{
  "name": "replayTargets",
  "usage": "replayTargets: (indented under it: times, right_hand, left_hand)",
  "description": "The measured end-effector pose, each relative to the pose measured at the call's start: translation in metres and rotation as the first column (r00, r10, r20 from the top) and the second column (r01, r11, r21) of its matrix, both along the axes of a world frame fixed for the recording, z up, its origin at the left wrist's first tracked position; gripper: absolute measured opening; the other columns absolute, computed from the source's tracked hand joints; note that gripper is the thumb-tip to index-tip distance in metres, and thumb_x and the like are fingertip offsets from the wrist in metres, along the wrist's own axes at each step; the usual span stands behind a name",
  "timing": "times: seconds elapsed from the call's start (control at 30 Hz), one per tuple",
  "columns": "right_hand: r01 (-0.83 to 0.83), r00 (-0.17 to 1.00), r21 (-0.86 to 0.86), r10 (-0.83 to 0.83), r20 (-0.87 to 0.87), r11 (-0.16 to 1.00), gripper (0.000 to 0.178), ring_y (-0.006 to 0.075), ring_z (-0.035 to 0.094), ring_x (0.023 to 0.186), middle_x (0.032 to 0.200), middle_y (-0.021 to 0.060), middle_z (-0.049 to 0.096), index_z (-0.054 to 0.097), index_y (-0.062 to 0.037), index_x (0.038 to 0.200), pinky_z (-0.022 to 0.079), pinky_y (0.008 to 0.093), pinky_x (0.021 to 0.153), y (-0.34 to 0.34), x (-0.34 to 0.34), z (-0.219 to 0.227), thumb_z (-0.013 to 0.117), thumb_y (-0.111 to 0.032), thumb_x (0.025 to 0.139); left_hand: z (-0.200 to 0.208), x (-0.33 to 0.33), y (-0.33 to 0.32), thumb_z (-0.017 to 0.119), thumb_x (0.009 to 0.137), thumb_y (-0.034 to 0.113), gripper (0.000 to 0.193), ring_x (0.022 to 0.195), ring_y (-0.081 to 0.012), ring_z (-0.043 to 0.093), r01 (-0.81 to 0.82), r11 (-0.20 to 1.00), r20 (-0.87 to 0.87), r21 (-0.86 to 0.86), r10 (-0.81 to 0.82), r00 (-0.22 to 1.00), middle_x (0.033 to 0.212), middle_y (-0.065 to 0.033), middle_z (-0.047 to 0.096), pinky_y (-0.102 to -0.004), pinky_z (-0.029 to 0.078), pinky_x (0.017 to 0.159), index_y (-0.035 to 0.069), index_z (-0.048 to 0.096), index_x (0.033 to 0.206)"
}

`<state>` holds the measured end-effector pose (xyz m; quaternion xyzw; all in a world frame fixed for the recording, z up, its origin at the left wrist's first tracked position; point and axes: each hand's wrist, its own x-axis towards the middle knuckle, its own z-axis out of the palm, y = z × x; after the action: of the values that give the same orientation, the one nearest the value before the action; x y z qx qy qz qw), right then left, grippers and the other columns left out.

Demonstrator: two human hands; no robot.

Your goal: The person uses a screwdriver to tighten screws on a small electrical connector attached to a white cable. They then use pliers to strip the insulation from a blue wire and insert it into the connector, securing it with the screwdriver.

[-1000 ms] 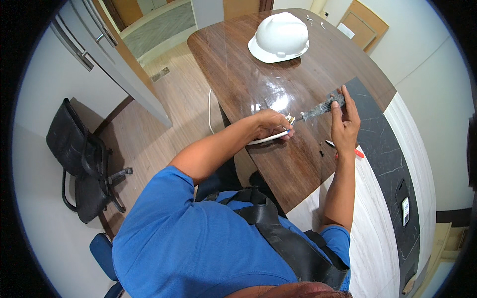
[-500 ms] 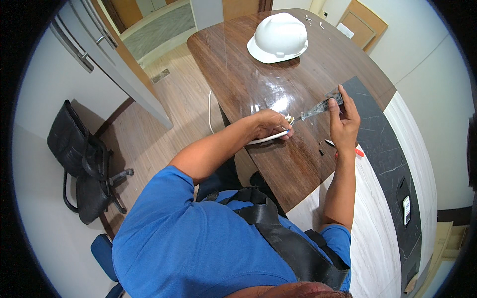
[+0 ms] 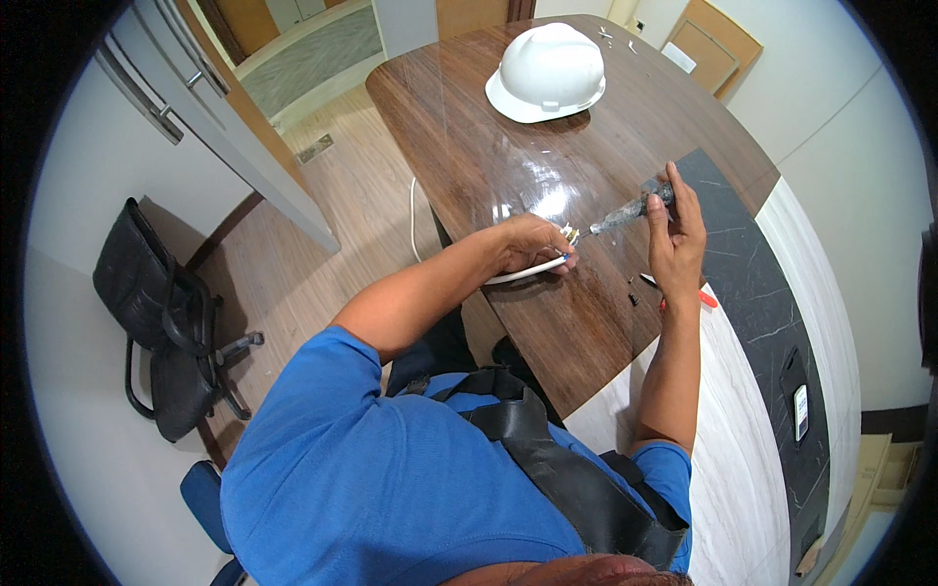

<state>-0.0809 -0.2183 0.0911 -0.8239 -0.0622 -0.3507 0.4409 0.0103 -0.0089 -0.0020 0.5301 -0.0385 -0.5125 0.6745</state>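
My left hand (image 3: pixel 531 244) is closed around a small white fitting (image 3: pixel 570 234) with brass-coloured metal parts. A white cable (image 3: pixel 528 274) with a blue wire at its end runs under the same fingers. In my right hand (image 3: pixel 676 239) is a screwdriver (image 3: pixel 618 217), gripped near the end of its handle between thumb and fingers. Its shaft points left to the fitting, and the tip is at or very close to the metal part; contact is too small to make out. My left fingers hide much of the fitting.
A white hard hat (image 3: pixel 549 78) sits on the far side of the brown table (image 3: pixel 440 107). By my right wrist lie a red-handled tool (image 3: pixel 707 300) and small dark bits (image 3: pixel 633 300). A phone (image 3: pixel 801 410) rests at the right. A black chair (image 3: pixel 161 322) stands at left.
My right hand and the screwdriver have shifted very slightly, with the handle turned a little. The left hand, fitting and cable look the same.
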Motion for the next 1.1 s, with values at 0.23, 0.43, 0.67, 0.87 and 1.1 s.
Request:
replayTargets:
  times: [0.23, 0.43, 0.67, 0.87, 1.1]
  right_hand:
    - [-0.071, 0.995, 0.000, 0.071, -0.067, 0.997, 0.046, 0.0124, 0.065, 0.093, 0.112, 0.0087, 0.069, 0.064, -0.0085, 0.141, 0.054, 0.0275, 0.077, -0.004, -0.001, 0.004, 0.073, -0.016, 0.097]
    - [0.046, 0.992, -0.001, -0.046, -0.118, 0.999, 0.043, 0.0106, 0.062, 0.085, 0.103, 0.0060, 0.069, 0.067, -0.0075, 0.137, 0.050, 0.0256, 0.072, -0.006, -0.001, -0.001, 0.075, -0.017, 0.095]
    - [-0.022, 0.999, 0.054, 0.023, -0.030, 0.998, 0.047, 0.0092, 0.060, 0.081, 0.102, 0.0055, 0.069, 0.064, -0.0082, 0.140, 0.049, 0.0243, 0.070, 0.000, 0.001, 0.000, 0.075, -0.015, 0.095]
    - [0.032, 0.991, 0.008, -0.031, -0.132, 0.999, 0.049, 0.0088, 0.058, 0.075, 0.099, 0.0045, 0.069, 0.065, -0.0084, 0.140, 0.049, 0.0253, 0.066, -0.004, -0.003, 0.001, 0.077, -0.016, 0.094]
    - [0.081, 0.986, -0.068, -0.090, -0.141, 0.994, 0.050, 0.0108, 0.062, 0.079, 0.101, 0.0063, 0.071, 0.064, -0.0089, 0.141, 0.052, 0.0263, 0.069, -0.006, -0.004, 0.004, 0.078, -0.017, 0.093]
  left_hand:
    - [-0.004, 0.001, 0.000, 0.070, 0.091, 0.003, 0.016, 0.084, -0.0240, 0.070, 0.007, 1.000, 0.014, 0.001, -0.007, 1.000, 0.089, -0.0142, 0.068, -0.0345, 0.060, 0.076, -0.003, 0.060, 0.102]
    - [0.006, -0.004, -0.001, 0.068, 0.092, 0.002, 0.015, 0.086, -0.0242, 0.070, -0.004, 0.999, 0.024, 0.038, 0.003, 1.000, 0.090, -0.0148, 0.068, -0.0349, 0.061, 0.075, -0.003, 0.059, 0.102]
    - [0.008, -0.005, 0.001, 0.067, 0.092, 0.001, 0.013, 0.086, -0.0242, 0.071, -0.012, 1.000, -0.007, -0.003, 0.012, 1.000, 0.090, -0.0140, 0.068, -0.0347, 0.061, 0.076, -0.001, 0.059, 0.102]
    - [0.004, -0.003, -0.002, 0.067, 0.092, 0.002, 0.013, 0.086, -0.0242, 0.071, -0.007, 0.999, 0.009, 0.033, 0.006, 1.000, 0.092, -0.0143, 0.068, -0.0350, 0.061, 0.077, -0.002, 0.060, 0.103]
    - [0.008, -0.005, 0.000, 0.066, 0.094, 0.002, 0.011, 0.086, -0.0238, 0.071, -0.019, 0.999, 0.007, 0.031, 0.019, 1.000, 0.093, -0.0145, 0.069, -0.0349, 0.060, 0.078, -0.002, 0.061, 0.103]
